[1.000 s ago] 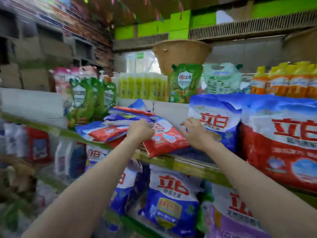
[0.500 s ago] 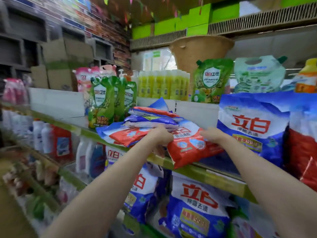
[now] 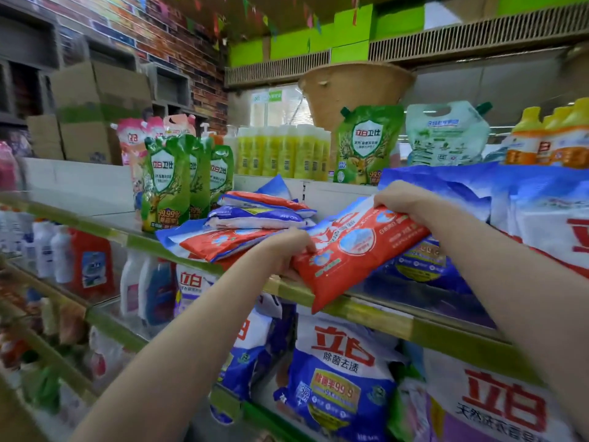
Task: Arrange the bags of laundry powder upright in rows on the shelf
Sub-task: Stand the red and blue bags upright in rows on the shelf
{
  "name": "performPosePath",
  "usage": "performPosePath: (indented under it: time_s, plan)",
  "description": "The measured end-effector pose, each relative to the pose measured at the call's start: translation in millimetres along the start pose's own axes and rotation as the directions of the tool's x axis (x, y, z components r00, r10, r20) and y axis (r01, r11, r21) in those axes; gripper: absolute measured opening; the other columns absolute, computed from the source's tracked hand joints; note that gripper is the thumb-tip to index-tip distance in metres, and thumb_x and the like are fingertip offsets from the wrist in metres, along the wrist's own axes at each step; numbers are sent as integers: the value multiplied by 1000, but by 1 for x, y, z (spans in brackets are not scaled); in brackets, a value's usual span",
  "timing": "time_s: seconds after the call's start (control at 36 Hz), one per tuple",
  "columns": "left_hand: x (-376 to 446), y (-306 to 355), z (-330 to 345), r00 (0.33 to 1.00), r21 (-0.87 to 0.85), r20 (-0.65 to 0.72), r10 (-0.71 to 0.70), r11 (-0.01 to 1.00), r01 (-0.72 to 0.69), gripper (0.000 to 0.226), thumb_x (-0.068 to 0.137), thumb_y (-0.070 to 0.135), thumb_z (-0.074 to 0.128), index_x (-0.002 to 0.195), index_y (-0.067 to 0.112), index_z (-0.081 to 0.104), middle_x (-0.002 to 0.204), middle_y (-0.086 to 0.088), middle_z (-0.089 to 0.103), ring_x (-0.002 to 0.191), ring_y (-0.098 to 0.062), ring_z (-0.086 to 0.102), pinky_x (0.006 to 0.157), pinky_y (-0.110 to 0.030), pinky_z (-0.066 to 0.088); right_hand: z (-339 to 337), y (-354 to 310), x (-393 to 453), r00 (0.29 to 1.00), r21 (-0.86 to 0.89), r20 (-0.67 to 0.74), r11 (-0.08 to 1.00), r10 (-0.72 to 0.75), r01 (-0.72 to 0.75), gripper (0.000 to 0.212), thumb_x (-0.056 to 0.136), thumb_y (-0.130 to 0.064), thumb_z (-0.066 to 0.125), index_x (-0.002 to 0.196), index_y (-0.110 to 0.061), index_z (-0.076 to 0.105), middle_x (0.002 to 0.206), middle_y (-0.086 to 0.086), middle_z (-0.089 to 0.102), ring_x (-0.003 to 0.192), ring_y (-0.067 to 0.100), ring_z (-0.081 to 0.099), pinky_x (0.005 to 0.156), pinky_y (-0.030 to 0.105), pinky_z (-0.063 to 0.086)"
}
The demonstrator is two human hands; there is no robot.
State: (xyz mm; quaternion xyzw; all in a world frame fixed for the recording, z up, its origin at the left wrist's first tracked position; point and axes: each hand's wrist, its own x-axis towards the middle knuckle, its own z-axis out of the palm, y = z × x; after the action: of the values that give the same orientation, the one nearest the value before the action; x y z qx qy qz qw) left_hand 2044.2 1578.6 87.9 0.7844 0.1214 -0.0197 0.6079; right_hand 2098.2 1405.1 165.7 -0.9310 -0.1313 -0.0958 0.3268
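A red and white laundry powder bag [image 3: 350,250] lies tilted over the front edge of the shelf [image 3: 376,311]. My left hand [image 3: 287,247] grips its lower left side. My right hand [image 3: 401,199] grips its upper right end. Left of it, several more red and blue powder bags [image 3: 248,224] lie flat in a loose pile on the shelf. A blue bag [image 3: 424,260] lies under the held one. Big blue and white bags [image 3: 541,215] stand upright at the right.
Green refill pouches [image 3: 169,183] stand left of the pile, with yellow bottles [image 3: 283,151] and another green pouch [image 3: 366,145] behind the divider. Large powder bags [image 3: 338,374] fill the shelf below. Detergent bottles [image 3: 89,266] line the lower left shelves.
Both hands have taken hold of the red bag and lifted its right end, so it tilts more steeply and hangs over the shelf edge. The view has drawn closer.
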Motion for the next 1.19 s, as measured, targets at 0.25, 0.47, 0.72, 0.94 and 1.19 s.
performPosePath:
  time_s: [0.25, 0.47, 0.72, 0.94, 1.19]
  plan:
    - [35, 46, 31, 774, -1, -281, 567, 806, -591, 50, 84, -4, 54, 128, 8, 33, 127, -19, 56, 106, -22, 58, 94, -41, 49, -27, 36, -4, 970, 535, -241, 829, -37, 164, 10, 87, 2, 54, 82, -7, 54, 57, 4, 64, 42, 9, 59, 44, 18, 48]
    - [69, 66, 9, 778, -295, -374, 504, 731, -615, 36, 79, -19, 48, 103, 6, 58, 80, -7, 61, 47, -5, 59, 39, -12, 46, 4, 34, 12, 933, 774, -360, 563, 15, 289, 22, 89, 4, 53, 94, -18, 57, 94, 10, 67, 84, 31, 66, 79, 45, 56]
    - [117, 104, -22, 739, -385, -334, 585, 631, -673, 36, 80, -20, 46, 91, 12, 59, 67, 4, 65, 48, -3, 61, 47, -16, 51, 36, 6, 61, 853, 768, -518, 477, 69, 428, 34, 95, -13, 53, 126, -23, 48, 97, -1, 66, 68, 10, 70, 61, 31, 58]
    - [172, 105, -45, 794, -302, -252, 554, 734, -608, 33, 83, -20, 49, 113, -10, 58, 72, 3, 66, 47, 1, 59, 45, -11, 48, 67, -8, 106, 791, 635, -605, 657, 95, 407, 40, 87, -26, 54, 127, -25, 51, 112, 3, 66, 102, 28, 64, 88, 53, 52]
    - [206, 85, -71, 820, 426, -271, 504, 827, -367, 32, 89, 11, 54, 118, -1, 59, 124, -21, 60, 118, -34, 55, 95, -37, 44, 95, -9, 167, 870, 482, -442, 876, 217, 26, 39, 91, -9, 43, 129, -14, 34, 114, 9, 56, 103, 32, 58, 87, 44, 50]
